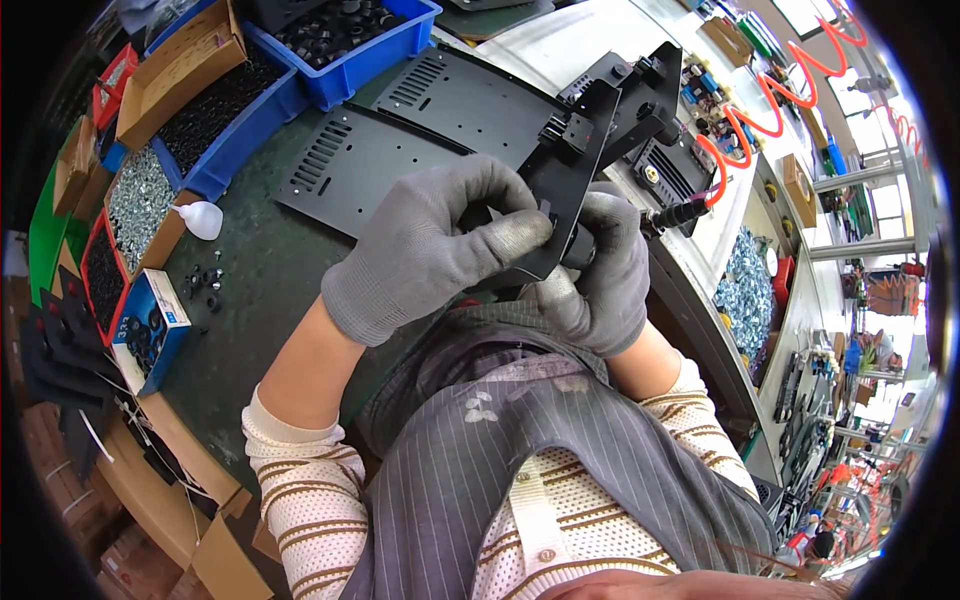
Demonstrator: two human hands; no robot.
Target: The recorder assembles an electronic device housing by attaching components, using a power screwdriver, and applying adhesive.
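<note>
Both hands wear grey gloves and meet at the near end of a black metal bracket (572, 180), which is held tilted above the bench. My left hand (440, 240) is closed, thumb and forefinger pinched at the bracket's left face; whatever is between the fingertips is too hidden to name. From the other side, my right hand (600, 275) wraps the bracket's lower end, its fingers around a dark round part there. Behind my left hand lie two black slotted metal panels (345, 165), flat on the dark green bench top (250, 345).
Blue bins (345, 78) of black parts stand at the back left. Nearby are a carton of silver screws (145, 205), a white squeeze bottle (203, 220) and loose black fasteners (208, 285). An orange coiled air hose (740, 130) hangs at right, above a heap of bluish bagged parts (745, 290).
</note>
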